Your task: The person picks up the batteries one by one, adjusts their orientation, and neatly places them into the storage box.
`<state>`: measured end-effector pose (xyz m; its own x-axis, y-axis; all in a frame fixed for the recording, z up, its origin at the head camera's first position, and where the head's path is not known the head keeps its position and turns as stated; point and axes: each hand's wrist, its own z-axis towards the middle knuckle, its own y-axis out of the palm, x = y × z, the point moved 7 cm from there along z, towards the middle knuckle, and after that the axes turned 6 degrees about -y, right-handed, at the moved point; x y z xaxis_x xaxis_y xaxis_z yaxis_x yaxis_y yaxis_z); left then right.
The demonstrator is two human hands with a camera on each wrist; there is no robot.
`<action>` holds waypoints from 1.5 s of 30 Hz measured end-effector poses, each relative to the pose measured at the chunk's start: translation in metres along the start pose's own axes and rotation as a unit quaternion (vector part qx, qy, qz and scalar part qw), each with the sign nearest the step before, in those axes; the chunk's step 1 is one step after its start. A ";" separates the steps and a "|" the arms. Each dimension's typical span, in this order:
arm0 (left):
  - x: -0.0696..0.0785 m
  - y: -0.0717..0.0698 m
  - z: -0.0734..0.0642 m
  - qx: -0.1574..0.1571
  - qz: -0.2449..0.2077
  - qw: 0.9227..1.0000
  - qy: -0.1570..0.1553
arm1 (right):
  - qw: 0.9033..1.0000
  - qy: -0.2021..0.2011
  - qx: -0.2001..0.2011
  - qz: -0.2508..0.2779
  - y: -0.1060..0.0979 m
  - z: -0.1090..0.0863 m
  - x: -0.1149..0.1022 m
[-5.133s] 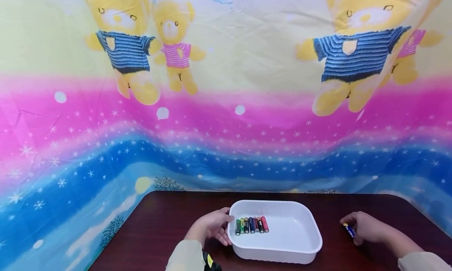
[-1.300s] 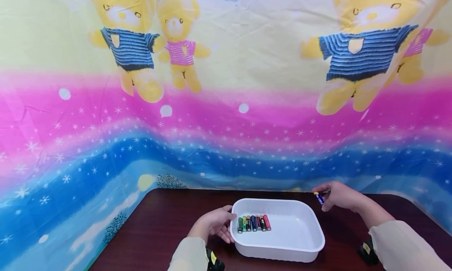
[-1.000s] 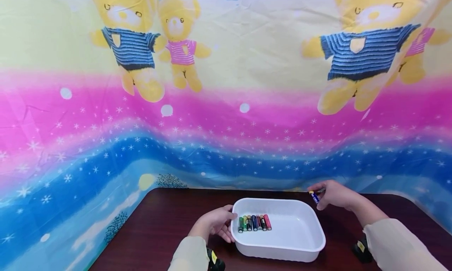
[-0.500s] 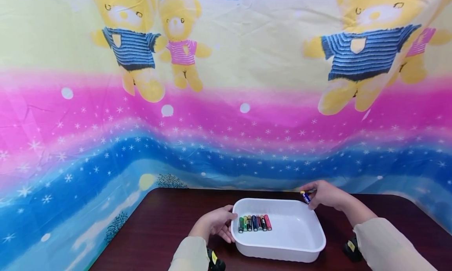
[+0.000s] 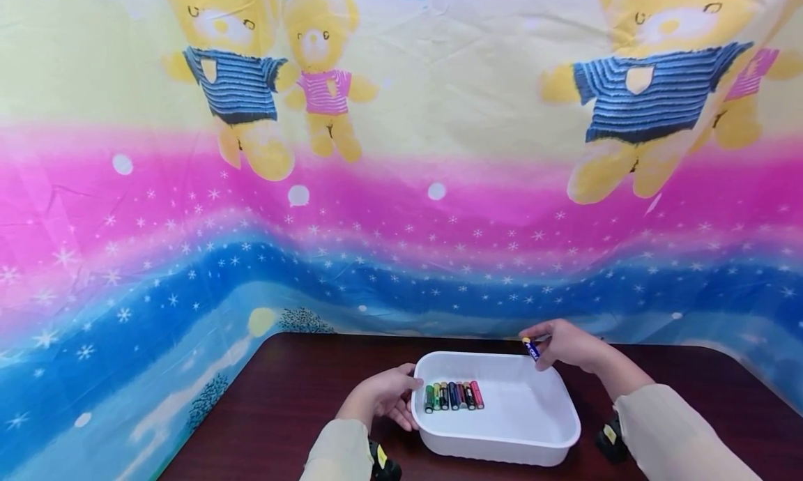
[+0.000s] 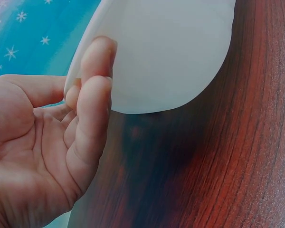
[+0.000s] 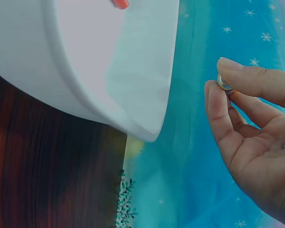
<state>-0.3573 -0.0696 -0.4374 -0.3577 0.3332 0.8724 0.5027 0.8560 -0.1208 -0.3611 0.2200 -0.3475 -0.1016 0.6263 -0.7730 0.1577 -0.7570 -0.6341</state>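
Note:
A white rectangular tray [image 5: 502,453] stands on the dark wooden table. Inside it, along the left, several batteries [image 5: 454,396] in green, black, blue and red lie side by side in a row. My left hand [image 5: 387,396] holds the tray's left wall, thumb on the rim and fingers against the outside, as the left wrist view also shows on the tray [image 6: 166,57]. Between thumb and fingertips my right hand [image 5: 567,345] pinches a blue battery with a yellow end [image 5: 531,348], over the tray's back right corner. In the right wrist view only the battery's metal end [image 7: 223,83] shows.
The dark wooden table [image 5: 282,411] stretches out on both sides of the tray. Behind its far edge hangs a printed cloth [image 5: 439,258] with bears and snowflakes. A black device [image 5: 611,439] sits at the right wrist, another black device [image 5: 384,461] at the left.
My right hand has carried the blue battery leftward from the table's right side to over the tray's back right corner. The left hand keeps its hold on the tray.

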 end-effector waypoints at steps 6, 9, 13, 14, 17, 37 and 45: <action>0.000 -0.001 0.000 0.004 0.001 1.000 -0.001 | 1.000 -0.016 -0.015 0.010 0.005 0.006 -0.007; 0.000 -0.001 0.000 0.003 0.001 1.000 -0.001 | 1.000 -0.017 -0.020 0.014 0.006 0.010 -0.010; 0.000 -0.001 0.000 -0.002 0.001 1.000 -0.001 | 1.000 -0.011 -0.017 0.009 0.008 0.017 -0.012; -0.001 -0.001 0.000 -0.003 0.001 1.000 -0.002 | 1.000 -0.011 -0.017 0.007 0.008 0.019 -0.013; -0.001 0.000 0.001 -0.004 0.001 1.000 -0.003 | 1.000 -0.011 -0.013 0.006 0.010 0.024 -0.014; -0.003 -0.001 0.000 -0.001 -0.004 1.000 -0.006 | 0.992 -0.044 -0.052 0.107 0.028 0.049 -0.005; 0.002 0.000 0.001 -0.006 -0.006 1.000 0.006 | 0.987 -0.052 -0.071 0.135 0.039 0.049 -0.003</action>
<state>-0.3590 -0.0690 -0.4364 -0.3546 0.3177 0.8794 0.5073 0.8554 -0.1045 -0.4026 0.1795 -0.3715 -0.1364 0.3764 -0.9164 0.3277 -0.8558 -0.4003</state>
